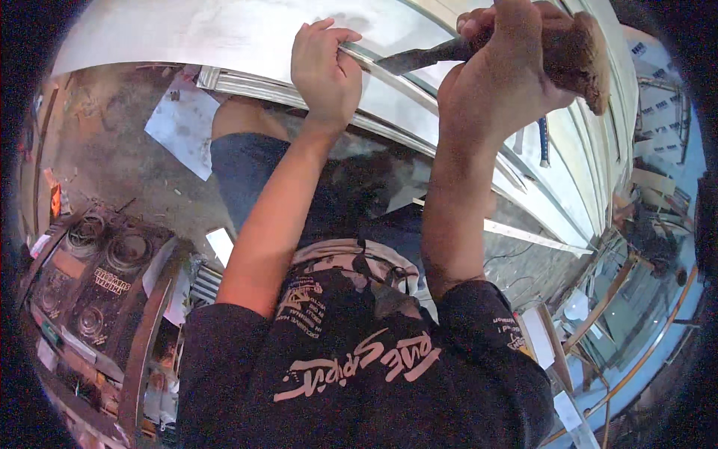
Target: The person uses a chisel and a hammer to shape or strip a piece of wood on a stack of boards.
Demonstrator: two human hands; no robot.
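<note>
My right hand (497, 75), at the upper right, is wrapped round a tool with a thick, rough wooden handle (580, 63) and a dark, flat metal blade (419, 58). The blade points left, its tip close to a narrow pale strip (396, 77); whether they touch I cannot tell. Further left, my left hand (327, 75) has its fingers bent over the end of that strip, thumb toward the blade. Under both hands lies a large white panel (179, 34) with long pale rails along its near edge.
A dusty black speaker box (93, 280) stands at lower left beside assorted clutter. A white sheet (183, 123) lies on the grey floor (112, 157). Long white strips (538, 238) run toward the right, where glass-like panes (636, 322) and scraps stand. My bent leg (250, 150) is below the panel.
</note>
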